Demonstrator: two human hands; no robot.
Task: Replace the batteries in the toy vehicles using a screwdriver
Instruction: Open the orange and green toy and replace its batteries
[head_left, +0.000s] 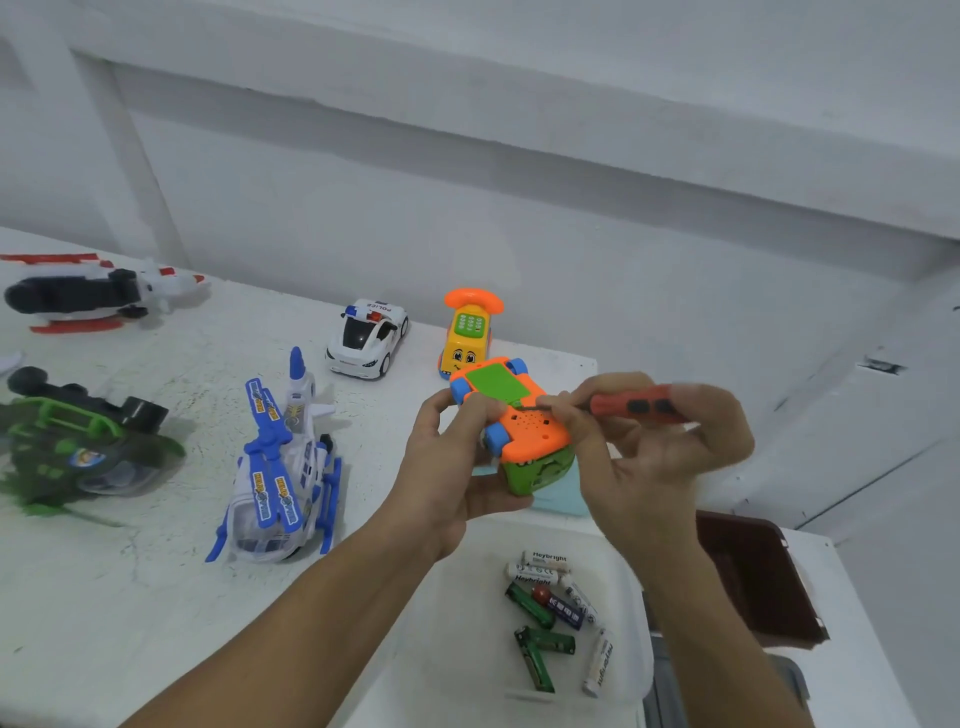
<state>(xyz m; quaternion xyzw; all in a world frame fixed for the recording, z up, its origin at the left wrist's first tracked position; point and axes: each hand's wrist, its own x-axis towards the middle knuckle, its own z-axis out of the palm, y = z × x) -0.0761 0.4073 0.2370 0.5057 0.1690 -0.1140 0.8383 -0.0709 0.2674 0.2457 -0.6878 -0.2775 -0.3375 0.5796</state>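
Holding job, mid-unscrew by the look of it. Left hand (452, 467) cups the orange-and-green plastic toy car (524, 431) from below and the side, belly up with its blue wheels in the air, fingers and thumb curled round the body. It is lifted above the white table (156, 597), not resting on it.

Right hand (660, 467) grips the red-handled screwdriver with black buttons (636, 405), fingers wrapped on the handle, front fingers pinching near the shaft.

Key relation: the screwdriver's long axis runs nearly level, handle out to the right, tip pointing left into the car's underside. The tip sits at the near edge of the flat green battery cover (493, 382), where it meets the orange base. Tip is blurred, so I cannot tell whether it is seated in a screw. The right hand is nearer the screw spot; the left only steadies.

Cover looks closed, so the swap is probably early for this car. Next move likely needs the tip kept square to the base, or it slips.

Loose green, white and dark cylindrical batteries (550, 613) lie in the translucent white plastic tray (636, 587), just below the hands.
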